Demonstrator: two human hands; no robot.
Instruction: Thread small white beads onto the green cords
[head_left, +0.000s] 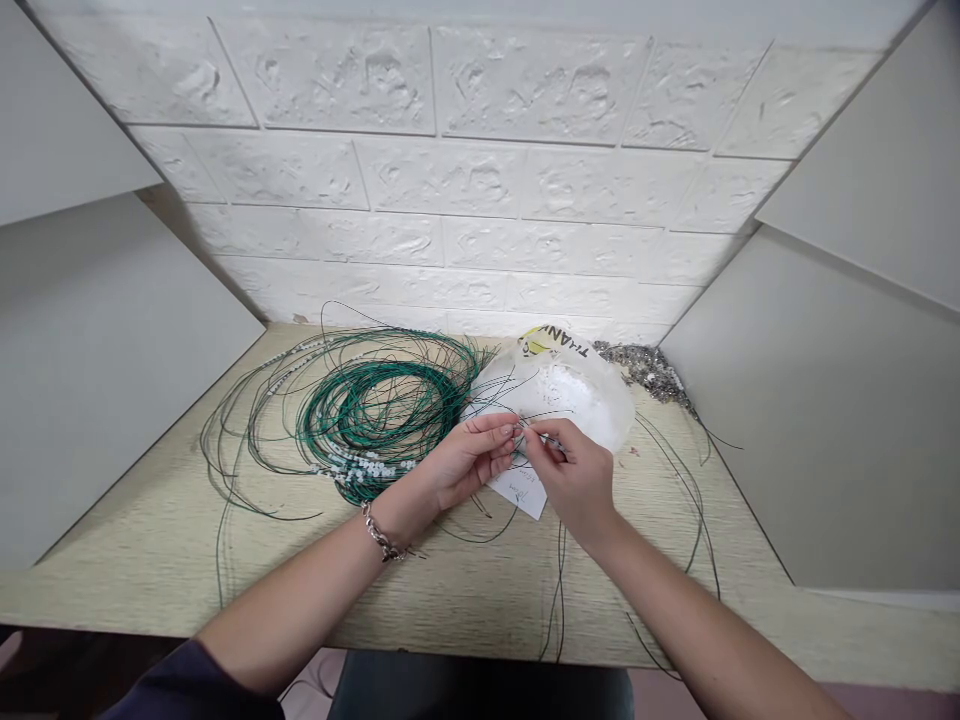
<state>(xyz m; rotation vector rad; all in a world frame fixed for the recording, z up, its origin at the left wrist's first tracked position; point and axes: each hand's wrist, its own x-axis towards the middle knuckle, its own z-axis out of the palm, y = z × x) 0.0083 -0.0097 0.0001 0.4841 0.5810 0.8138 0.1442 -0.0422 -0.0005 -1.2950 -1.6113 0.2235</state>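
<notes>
My left hand (pixel 476 455) and my right hand (pixel 568 475) meet at the middle of the table, fingertips almost touching. Both pinch thin dark wire; any small piece between the fingertips is too tiny to make out. Left of them lies a large coil of green wire (pixel 330 415), with white connectors (pixel 367 467) bunched at its lower side. Just behind my hands is a whitish plastic bag (pixel 619 400) holding small white pieces (pixel 574 395). A white paper with handwriting (pixel 529 495) shows partly beneath my hands.
A pile of small greyish parts with wires (pixel 652 372) sits at the back right. Loose wires (pixel 701 510) trail over the table (pixel 450 610) on the right and hang past its front edge. Pale panels stand at both sides, a white brick-pattern wall (pixel 480 180) behind.
</notes>
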